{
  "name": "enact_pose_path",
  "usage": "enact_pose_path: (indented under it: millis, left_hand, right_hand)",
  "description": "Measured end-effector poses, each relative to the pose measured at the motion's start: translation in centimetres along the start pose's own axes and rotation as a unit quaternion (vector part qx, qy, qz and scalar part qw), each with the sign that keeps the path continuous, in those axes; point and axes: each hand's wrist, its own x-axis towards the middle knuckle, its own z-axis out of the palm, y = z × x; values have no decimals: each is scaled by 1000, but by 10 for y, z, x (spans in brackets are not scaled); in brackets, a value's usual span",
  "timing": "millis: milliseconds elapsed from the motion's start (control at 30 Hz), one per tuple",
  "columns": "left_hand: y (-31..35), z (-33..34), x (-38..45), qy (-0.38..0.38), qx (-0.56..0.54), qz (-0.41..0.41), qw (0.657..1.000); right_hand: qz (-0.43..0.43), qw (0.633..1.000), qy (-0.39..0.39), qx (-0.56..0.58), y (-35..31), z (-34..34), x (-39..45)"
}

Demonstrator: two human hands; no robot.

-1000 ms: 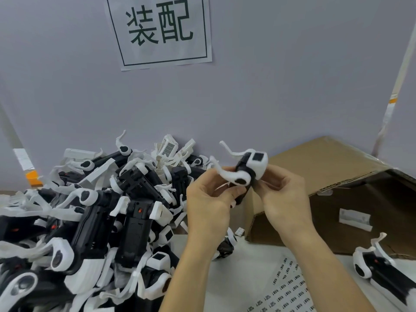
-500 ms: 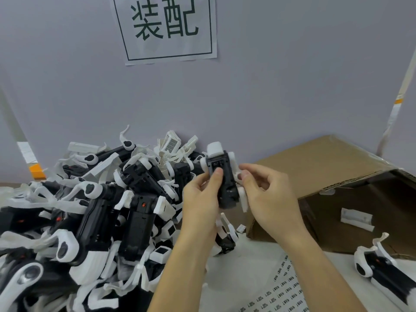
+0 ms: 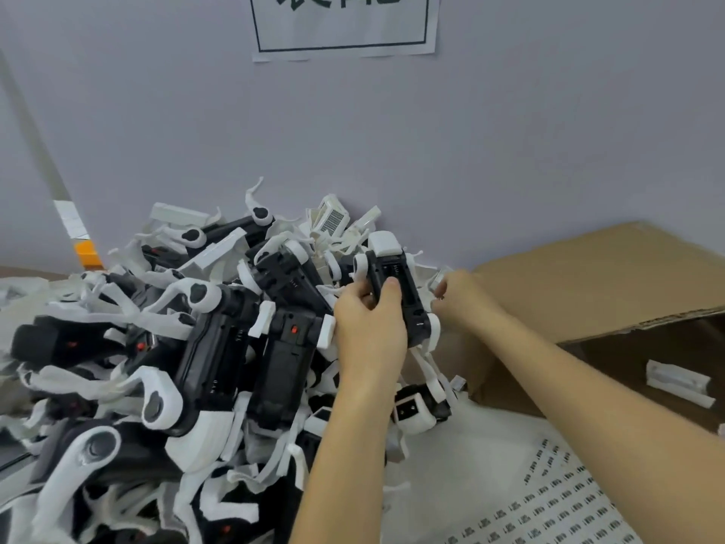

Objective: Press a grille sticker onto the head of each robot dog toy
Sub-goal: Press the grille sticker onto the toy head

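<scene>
A white paper sign [image 3: 343, 23] is taped to the grey wall at twelve o'clock, its black-framed characters cut off by the top edge and unreadable here; half a second ago the whole sign showed and read 装配. At five o'clock a sticker sheet [image 3: 557, 508] lies on the white table [image 3: 451, 465], covered in rows of small dark grille stickers whose print is too fine to read. Near the centre the left hand [image 3: 368, 331] grips a black and white robot dog toy [image 3: 396, 292], belly towards the camera and white head up at twelve o'clock, thumb pressed on its underside. The right hand [image 3: 459, 296], just beside the toy at three o'clock, has its fingers curled around one white leg; half a second ago it cupped the toy's flank more closely. The toy now sits farther to the right, against the edge of the heap of robot dogs [image 3: 176, 367] filling the nine o'clock side, one of which shows a grille sticker high at eleven o'clock. An open cardboard box [image 3: 588, 284] stands at three o'clock.
</scene>
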Motion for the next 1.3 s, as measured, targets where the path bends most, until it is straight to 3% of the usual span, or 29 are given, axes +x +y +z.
enact_pose_path:
  millis: [267, 600, 733, 833, 900, 1000, 1100, 1233, 1300]
  left_hand:
    - [-1, 0, 1, -22, -27, -5, 999]
    - [-1, 0, 1, -9, -8, 1, 1000]
    - [-1, 0, 2, -9, -6, 1, 1000]
    - [-1, -1, 2, -13, -11, 5, 1000]
    - [-1, 0, 1, -15, -9, 2, 1000]
    - [0, 0, 0, -18, -12, 1, 1000]
    - [2, 2, -2, -28, -5, -1, 1000]
    - [3, 8, -8, -50, 1, 12, 999]
    - [3, 13, -12, -66, 6, 24, 997]
  right_hand:
    - [-13, 993, -57, -102, 16, 48, 49]
    - [-16, 988, 37, -148, 11, 30, 36]
    - [-20, 993, 120, 4, 1, 9, 15]
    - [-17, 972, 150, 182, -2, -8, -14]
    - [16, 929, 122, 349, -1, -16, -40]
    - [36, 820, 112, 560, 7, -27, -80]
    - [4, 738, 80, 670, 16, -37, -113]
    - [-29, 737, 15, 675, 21, -48, -128]
    - [-58, 781, 21, 621, 20, -52, -129]
